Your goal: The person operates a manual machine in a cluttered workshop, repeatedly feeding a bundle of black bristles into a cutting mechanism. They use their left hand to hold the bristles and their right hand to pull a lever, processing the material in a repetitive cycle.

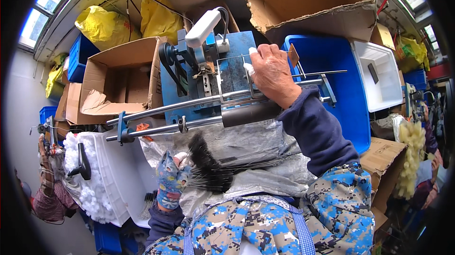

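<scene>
- The right hand (272,77) is over the blue machine (241,46), at the side of the wire frame (219,82). Its fingers are bent, and white wraps cover the tips of two of them. I cannot tell if they are clamped on the frame.
- The left hand (170,174) wears a patterned glove and is low, above the lap. Its fingers are gathered close to the bristles (203,153); whether they are clamped on something, I cannot tell.
- The bristles are dark and lie in a bunch on the grey sheet (253,181), just to the right of the left hand. Thin wires (258,162) run from them toward the right.
- Two metal rails (177,108) pass slantwise along the near side of the machine. A dark tube (251,114) is on the nearer rail, below the right hand.
- A white lamp-like part (203,28) stands above the machine, and a black belt (174,72) is on its left.
- To the right of the machine is a blue bin (353,108), with a white tray (386,77) beside it.
- To the left there is an open carton (121,84). Nearer to the person, white fluff (92,203) lies beside a white tub (111,172), with a black tool (83,162) on the fluff.
</scene>
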### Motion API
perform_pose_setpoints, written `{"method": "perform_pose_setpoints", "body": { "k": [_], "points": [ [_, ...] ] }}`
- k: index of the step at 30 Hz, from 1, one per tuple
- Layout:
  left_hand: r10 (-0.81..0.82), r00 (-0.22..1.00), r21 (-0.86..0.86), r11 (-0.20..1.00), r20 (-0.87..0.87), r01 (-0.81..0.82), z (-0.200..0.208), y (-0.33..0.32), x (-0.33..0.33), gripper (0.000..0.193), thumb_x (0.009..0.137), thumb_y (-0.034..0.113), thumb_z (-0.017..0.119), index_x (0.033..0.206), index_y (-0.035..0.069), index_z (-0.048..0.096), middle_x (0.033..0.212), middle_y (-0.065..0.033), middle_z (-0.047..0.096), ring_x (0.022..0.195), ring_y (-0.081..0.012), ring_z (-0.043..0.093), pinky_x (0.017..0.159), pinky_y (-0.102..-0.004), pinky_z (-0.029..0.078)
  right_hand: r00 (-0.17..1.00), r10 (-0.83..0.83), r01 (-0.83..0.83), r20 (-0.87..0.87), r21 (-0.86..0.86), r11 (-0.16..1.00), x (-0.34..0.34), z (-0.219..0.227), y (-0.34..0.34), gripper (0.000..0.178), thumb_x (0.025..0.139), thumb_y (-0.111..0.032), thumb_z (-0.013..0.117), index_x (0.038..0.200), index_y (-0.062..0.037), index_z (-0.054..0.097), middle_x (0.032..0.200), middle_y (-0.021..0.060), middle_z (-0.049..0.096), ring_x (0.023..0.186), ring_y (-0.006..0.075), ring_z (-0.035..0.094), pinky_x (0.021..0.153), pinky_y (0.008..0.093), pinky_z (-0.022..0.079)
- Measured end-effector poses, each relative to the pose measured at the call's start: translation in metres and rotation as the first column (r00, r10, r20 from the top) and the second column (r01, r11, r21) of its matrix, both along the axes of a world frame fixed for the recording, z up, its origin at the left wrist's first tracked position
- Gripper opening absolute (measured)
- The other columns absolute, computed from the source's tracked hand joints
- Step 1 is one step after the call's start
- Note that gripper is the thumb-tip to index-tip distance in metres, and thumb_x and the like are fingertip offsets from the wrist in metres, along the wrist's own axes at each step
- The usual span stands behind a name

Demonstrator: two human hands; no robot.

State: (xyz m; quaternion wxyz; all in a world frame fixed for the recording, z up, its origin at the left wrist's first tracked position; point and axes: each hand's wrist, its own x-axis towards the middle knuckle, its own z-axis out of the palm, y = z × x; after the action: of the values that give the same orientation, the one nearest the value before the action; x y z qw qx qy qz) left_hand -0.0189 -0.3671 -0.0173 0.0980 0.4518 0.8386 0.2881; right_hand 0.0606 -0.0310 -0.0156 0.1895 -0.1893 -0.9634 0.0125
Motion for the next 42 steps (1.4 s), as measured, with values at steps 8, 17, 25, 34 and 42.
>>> {"method": "perform_pose_setpoints", "body": {
  "k": [8, 17, 25, 34, 42],
  "points": [
    [0.268, 0.871, 0.248, 0.887, 0.412, -0.391, -0.002, -0.006, 0.005, 0.014, 0.085, 0.004, 0.055, 0.099, -0.002, 0.058, 0.072, -0.0049, 0.060, 0.059, -0.0089, 0.055, 0.053, -0.0205, 0.043, 0.983, 0.050, -0.062, 0.176, 0.062, 0.996, 0.014, 0.027, 0.005, 0.004, 0.070, -0.007, 0.055, 0.071, -0.0083, 0.059, 0.070, 0.0059, 0.062, 0.072, 0.0227, 0.058, 0.067, 0.0375, 0.039],
    [-0.325, 0.943, 0.219, 0.927, 0.067, 0.304, 0.031, 0.056, 0.031, 0.026, 0.069, 0.009, 0.068, 0.094, 0.003, 0.062, 0.090, -0.0174, 0.060, 0.076, -0.0336, 0.060, 0.065, -0.0362, 0.050, 0.824, 0.154, -0.567, -0.546, -0.803, 0.185, 0.051, 0.037, -0.125, 0.023, 0.079, -0.002, 0.058, 0.101, 0.0016, 0.055, 0.089, 0.0091, 0.059, 0.082, 0.0204, 0.056, 0.072, 0.0315, 0.045],
    [-0.197, 0.964, -0.348, 0.929, -0.179, 0.125, -0.015, 0.014, -0.009, 0.043, 0.070, 0.020, 0.068, 0.107, 0.002, 0.055, 0.092, -0.0147, 0.060, 0.086, -0.0289, 0.058, 0.079, -0.0389, 0.044, 0.874, 0.118, -0.381, -0.472, -0.513, 0.769, 0.021, 0.065, -0.039, 0.020, 0.076, 0.004, 0.053, 0.094, -0.0004, 0.060, 0.070, 0.0153, 0.058, 0.060, 0.0203, 0.060, 0.055, 0.0296, 0.047],
    [-0.205, 0.974, -0.234, 0.956, -0.100, 0.177, -0.059, 0.001, -0.022, 0.058, 0.065, 0.013, 0.067, 0.117, -0.001, 0.046, 0.098, -0.0170, 0.057, 0.092, -0.0342, 0.054, 0.081, -0.0420, 0.042, 0.993, 0.002, 0.004, 0.121, -0.052, 0.999, -0.050, -0.014, -0.015, 0.012, 0.074, -0.011, 0.053, 0.083, -0.0101, 0.062, 0.089, 0.0112, 0.056, 0.085, 0.0263, 0.056, 0.068, 0.0391, 0.044],
    [-0.183, 0.982, -0.152, 0.973, -0.044, 0.174, -0.056, 0.009, -0.020, 0.056, 0.061, 0.002, 0.068, 0.114, 0.007, 0.050, 0.091, -0.0135, 0.056, 0.085, -0.0323, 0.054, 0.072, -0.0403, 0.045, 0.995, 0.052, -0.045, 0.080, -0.083, 0.996, -0.048, -0.017, -0.015, 0.015, 0.074, -0.009, 0.053, 0.086, -0.0097, 0.061, 0.084, 0.0092, 0.059, 0.080, 0.0268, 0.057, 0.066, 0.0392, 0.044]
  ]
}}
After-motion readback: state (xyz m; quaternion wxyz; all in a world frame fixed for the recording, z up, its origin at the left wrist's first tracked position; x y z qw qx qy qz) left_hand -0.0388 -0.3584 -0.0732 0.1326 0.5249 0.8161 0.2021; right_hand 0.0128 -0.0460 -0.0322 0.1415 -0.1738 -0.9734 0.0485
